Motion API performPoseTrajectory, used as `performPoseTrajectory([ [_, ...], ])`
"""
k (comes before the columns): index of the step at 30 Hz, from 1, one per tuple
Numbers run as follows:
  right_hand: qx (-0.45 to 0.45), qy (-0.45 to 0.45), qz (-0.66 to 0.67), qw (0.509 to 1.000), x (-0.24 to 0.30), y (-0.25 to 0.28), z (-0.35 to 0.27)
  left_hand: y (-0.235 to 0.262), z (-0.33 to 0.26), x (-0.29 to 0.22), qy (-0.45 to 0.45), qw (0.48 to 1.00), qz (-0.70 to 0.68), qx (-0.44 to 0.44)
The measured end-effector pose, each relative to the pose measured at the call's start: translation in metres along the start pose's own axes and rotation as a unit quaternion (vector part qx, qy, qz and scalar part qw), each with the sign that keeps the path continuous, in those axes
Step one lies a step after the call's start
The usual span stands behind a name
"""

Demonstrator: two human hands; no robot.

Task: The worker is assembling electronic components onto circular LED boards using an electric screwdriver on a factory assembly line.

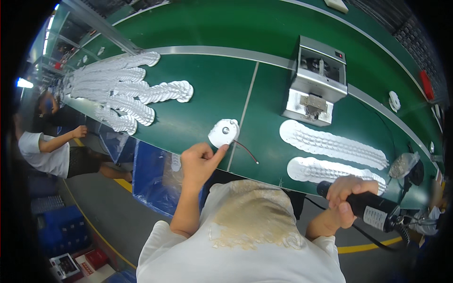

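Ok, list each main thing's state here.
White part: grey centre facing up
Wire: trailing loose
Black tool: held
Left hand: thumb at white part's edge
Right hand: closed around black tool
Metal machine: upright, display lit red
Left rows of white pieces: overlapping
Two right rows: overlapping

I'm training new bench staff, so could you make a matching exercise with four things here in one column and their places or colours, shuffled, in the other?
Things:
1. Disc
2. Tool
3. Machine
4. Wire

Places or colours:
A. Beyond the two white rows on the right
B. Reddish
C. At the tip of the left hand's thumb
D. In the right hand

Right pairs: 1-C, 2-D, 3-A, 4-B
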State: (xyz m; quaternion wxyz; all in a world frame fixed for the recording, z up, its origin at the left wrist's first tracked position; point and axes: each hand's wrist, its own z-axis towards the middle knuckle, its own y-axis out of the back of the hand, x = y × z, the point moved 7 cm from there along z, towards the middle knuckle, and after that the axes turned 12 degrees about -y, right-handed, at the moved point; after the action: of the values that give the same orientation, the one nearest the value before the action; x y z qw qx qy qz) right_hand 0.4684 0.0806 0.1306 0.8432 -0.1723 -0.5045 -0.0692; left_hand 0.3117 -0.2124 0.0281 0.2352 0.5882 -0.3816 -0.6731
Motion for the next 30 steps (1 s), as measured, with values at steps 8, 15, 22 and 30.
performPoseTrajectory([
  [8, -0.056, -0.049, 0.057, 0.996, -0.008, 0.000, -0.007, -0.029, 0.023, -0.066, -0.293, 0.937, -0.187, -0.015],
  [15, -0.114, -0.115, -0.038, 0.986, -0.030, 0.004, 0.003, -0.068, 0.034, -0.072, -0.359, 0.924, -0.126, 0.042],
  [22, -0.132, -0.132, -0.126, 0.974, -0.068, 0.001, 0.029, -0.066, 0.028, -0.069, -0.378, 0.921, -0.091, 0.009],
  [30, -0.163, -0.065, -0.160, 0.971, -0.075, 0.005, 0.041, -0.066, 0.027, -0.060, -0.396, 0.909, -0.127, -0.021],
])
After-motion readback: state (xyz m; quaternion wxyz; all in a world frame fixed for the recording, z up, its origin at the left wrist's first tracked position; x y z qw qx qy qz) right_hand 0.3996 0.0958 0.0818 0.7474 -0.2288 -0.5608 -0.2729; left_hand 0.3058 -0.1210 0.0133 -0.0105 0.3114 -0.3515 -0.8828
